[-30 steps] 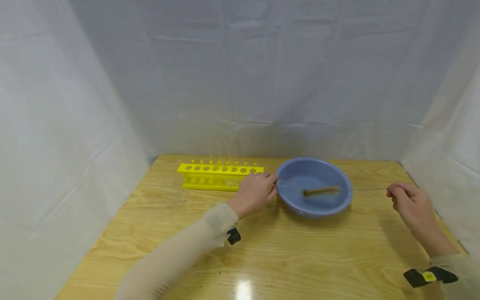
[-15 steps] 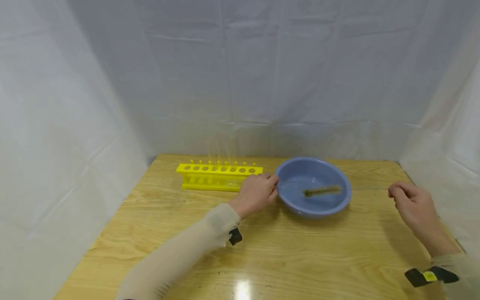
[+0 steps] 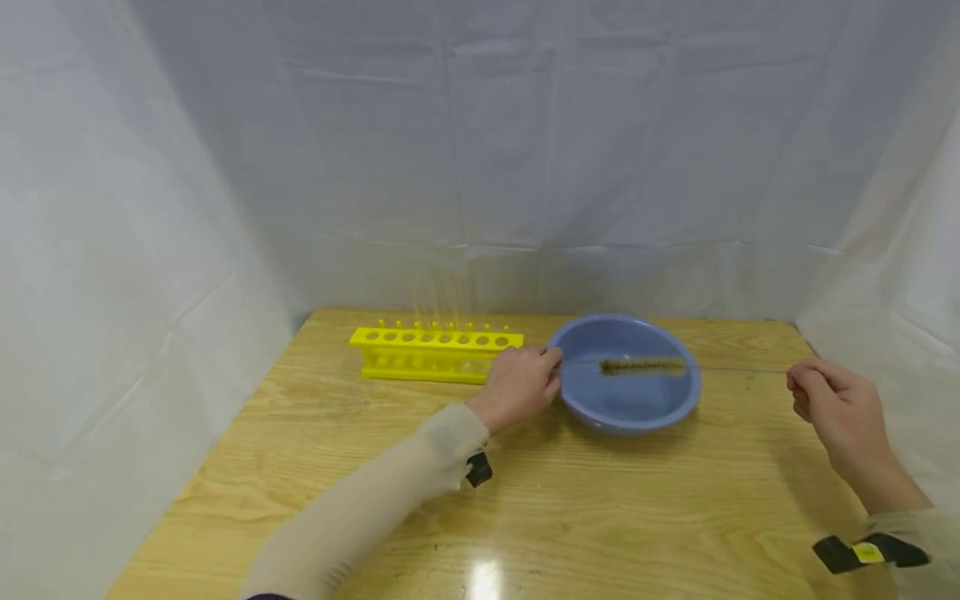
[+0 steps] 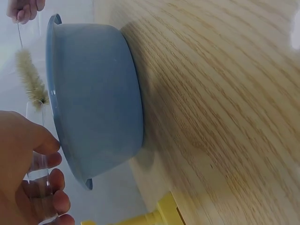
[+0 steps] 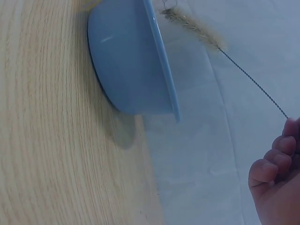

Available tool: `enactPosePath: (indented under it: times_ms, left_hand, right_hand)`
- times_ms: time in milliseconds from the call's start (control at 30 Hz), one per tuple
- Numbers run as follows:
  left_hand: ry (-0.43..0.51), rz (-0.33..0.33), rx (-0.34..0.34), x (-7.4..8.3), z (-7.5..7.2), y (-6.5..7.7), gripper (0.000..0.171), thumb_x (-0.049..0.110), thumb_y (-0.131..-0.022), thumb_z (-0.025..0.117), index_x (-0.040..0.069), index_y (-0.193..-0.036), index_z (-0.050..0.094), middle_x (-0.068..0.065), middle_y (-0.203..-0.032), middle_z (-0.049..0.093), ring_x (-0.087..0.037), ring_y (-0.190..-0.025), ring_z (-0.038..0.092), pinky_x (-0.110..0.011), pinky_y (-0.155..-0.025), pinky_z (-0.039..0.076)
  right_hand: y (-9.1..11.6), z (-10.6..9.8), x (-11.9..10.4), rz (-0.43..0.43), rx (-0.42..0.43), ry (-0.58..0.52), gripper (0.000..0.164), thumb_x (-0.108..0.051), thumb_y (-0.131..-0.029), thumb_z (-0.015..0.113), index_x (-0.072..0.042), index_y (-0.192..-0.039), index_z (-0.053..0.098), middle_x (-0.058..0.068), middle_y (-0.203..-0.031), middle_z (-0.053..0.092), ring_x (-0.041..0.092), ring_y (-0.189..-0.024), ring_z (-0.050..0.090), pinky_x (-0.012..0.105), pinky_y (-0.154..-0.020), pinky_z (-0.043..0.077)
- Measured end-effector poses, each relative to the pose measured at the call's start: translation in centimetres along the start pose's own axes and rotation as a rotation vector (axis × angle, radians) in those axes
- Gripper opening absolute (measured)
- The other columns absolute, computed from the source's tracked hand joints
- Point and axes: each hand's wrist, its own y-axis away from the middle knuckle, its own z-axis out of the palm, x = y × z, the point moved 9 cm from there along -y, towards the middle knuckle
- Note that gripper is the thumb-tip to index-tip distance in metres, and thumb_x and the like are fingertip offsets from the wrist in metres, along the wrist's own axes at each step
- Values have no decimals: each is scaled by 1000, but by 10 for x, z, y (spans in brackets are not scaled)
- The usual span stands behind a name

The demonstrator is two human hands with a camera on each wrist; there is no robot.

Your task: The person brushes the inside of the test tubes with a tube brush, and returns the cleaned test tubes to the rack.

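My left hand grips a clear glass test tube at the left rim of the blue basin. In the left wrist view the fingers curl round the tube, whose mouth points to the bristles. With my right hand, I pinch the twisted wire handle of a test tube brush, right of the basin. The brush lies level above the basin, its bristle tip at the tube's mouth. Whether the tip is just inside the mouth is hard to tell. In the right wrist view the twisted wire runs into my fingertips.
A yellow test tube rack stands left of the basin, partly behind my left hand. Several faint clear tubes rise at its back. White sheeting hangs around the wooden table.
The brush has risen slightly in view and straightened in line with the tube. My right hand has shifted a little to the right; my left hand has also moved slightly right, still gripping the tube.
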Motion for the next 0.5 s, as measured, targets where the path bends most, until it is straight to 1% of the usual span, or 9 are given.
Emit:
enactPosePath:
  times_ms: [100, 200, 267, 333, 500]
  left_hand:
    - [8, 1, -9, 1, 1, -1, 11, 26, -96, 60, 17, -99, 65, 2, -82, 63, -12, -64, 56, -25, -52, 40]
    - [19, 7, -4, 2, 2, -2, 12, 27, -97, 58, 17, -99, 65, 2, -81, 62, -11, -64, 54, -25, -52, 39]
    - [29, 12, 7, 3, 2, -3, 12, 26, -97, 57, 17, -99, 65, 3, -80, 62, -11, -63, 54, -25, -51, 39]
    - [40, 12, 20, 3, 2, -3, 11, 26, -96, 58, 17, -99, 65, 3, -79, 62, -10, -62, 54, -26, -50, 38]
    - [47, -8, 37, -1, 1, -3, 9, 25, -94, 61, 17, -96, 65, 3, -77, 61, -12, -62, 55, -28, -51, 39]
  right_hand:
    - [1, 2, -1, -14, -23, -138, 28, -10, -103, 51, -1, -81, 64, 4, -60, 49, 18, -54, 36, 35, -53, 25]
    - [1, 3, -2, -24, -46, -204, 27, -10, -104, 51, 1, -82, 63, 4, -64, 51, 19, -56, 35, 37, -56, 23]
    - [2, 3, -2, -28, -59, -215, 28, -10, -104, 50, 1, -82, 63, 4, -66, 52, 19, -57, 35, 37, -57, 23]
    - [2, 2, -2, -33, -68, -200, 29, -11, -104, 50, 2, -82, 62, 4, -66, 51, 20, -57, 34, 37, -57, 23]
    - [3, -3, -1, -27, -58, -177, 28, -9, -104, 50, 1, -81, 63, 4, -66, 52, 20, -57, 35, 37, -56, 23]
